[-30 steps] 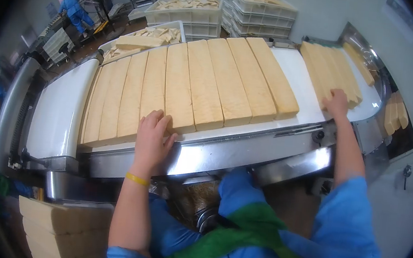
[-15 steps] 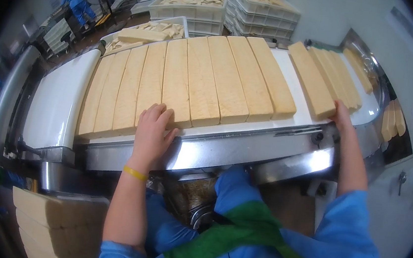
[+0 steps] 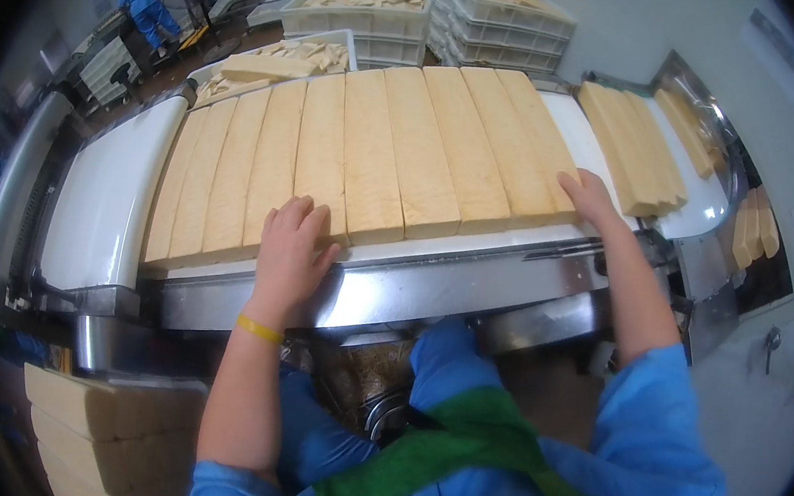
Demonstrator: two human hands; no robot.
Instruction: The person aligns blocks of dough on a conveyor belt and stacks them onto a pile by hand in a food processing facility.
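Observation:
Several long pale-yellow blocks (image 3: 368,150) lie side by side across the white belt. My left hand (image 3: 295,248) rests on the near ends of the blocks left of the middle, fingers apart, not gripping. At the right end of the row, my right hand (image 3: 590,200) is against the near end of the last block (image 3: 534,137), its thumb and fingers at the corner; the far side of its hold is hidden. Another group of narrower blocks (image 3: 631,151) lies further right on the belt.
Crates with pale pieces (image 3: 357,19) stand behind the belt, beside stacked crates (image 3: 508,39). A steel rail (image 3: 432,280) runs along the near edge. More blocks (image 3: 112,431) are stacked at lower left. Two people in blue (image 3: 143,4) are at back left.
My right hand has moved left with a block, which now sits against the right end of the row. The row has shifted slightly left at its near end. My left hand has hardly moved.

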